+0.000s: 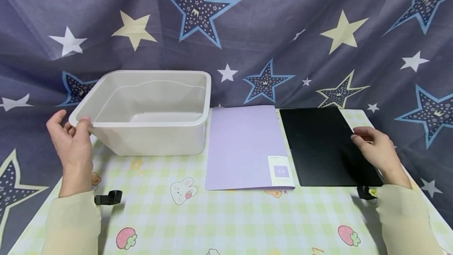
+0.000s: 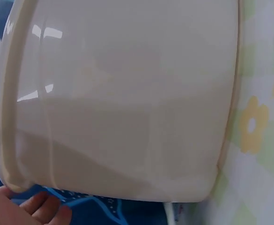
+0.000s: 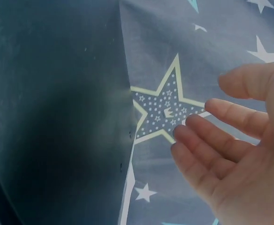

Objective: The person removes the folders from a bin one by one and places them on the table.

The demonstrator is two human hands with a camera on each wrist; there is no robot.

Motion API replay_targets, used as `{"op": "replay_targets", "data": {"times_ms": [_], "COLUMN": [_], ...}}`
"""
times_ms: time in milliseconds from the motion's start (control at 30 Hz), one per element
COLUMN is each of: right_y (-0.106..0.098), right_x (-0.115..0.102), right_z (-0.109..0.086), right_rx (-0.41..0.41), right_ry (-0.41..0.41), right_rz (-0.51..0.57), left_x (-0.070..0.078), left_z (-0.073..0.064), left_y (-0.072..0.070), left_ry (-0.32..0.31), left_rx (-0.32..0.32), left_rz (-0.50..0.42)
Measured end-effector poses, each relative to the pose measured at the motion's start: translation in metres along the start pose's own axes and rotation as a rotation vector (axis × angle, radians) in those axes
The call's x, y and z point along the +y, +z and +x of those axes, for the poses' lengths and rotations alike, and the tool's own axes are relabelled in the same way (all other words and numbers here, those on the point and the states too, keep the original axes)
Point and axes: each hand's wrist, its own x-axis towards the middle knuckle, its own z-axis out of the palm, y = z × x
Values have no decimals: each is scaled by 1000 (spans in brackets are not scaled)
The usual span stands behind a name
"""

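A white plastic bin [image 1: 162,139] stands at the back left, its inside showing bare walls and floor. My left hand [image 1: 72,148] grips its near left rim corner, thumb at the front and fingers round the outer side. In the left wrist view, the bin's wall [image 2: 127,93] fills most of the picture and the fingers [image 2: 45,208] show below the rim. My right hand [image 1: 380,150] is by the right edge of a flat black folder [image 1: 322,145]. In the right wrist view, its fingers are loosely spread and apart from that edge.
Between bin and black folder lies a light purple folder [image 1: 244,145] with a white label [image 1: 280,171] at its lower right. A checkered cloth [image 1: 226,223] covers the table. Behind it hangs a dark star-patterned curtain [image 1: 244,19].
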Motion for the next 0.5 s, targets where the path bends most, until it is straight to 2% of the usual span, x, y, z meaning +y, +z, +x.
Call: {"op": "replay_targets", "data": {"times_ms": [133, 200, 367, 500], "right_y": [0, 0, 0, 0], "right_x": [-7, -11, -22, -29], "right_z": [-2, -3, -4, -4], "right_rx": [27, 42, 76, 96], "right_ry": [-21, -36, -74, -114], "right_rz": [14, 24, 30, 39], "left_x": [6, 9, 22, 36], "left_z": [-5, -9, -21, -34], "left_y": [2, 3, 9, 14], "left_ry": [159, 267, 492, 627], "left_rx": [49, 80, 139, 157], "left_rz": [220, 276, 349, 358]}}
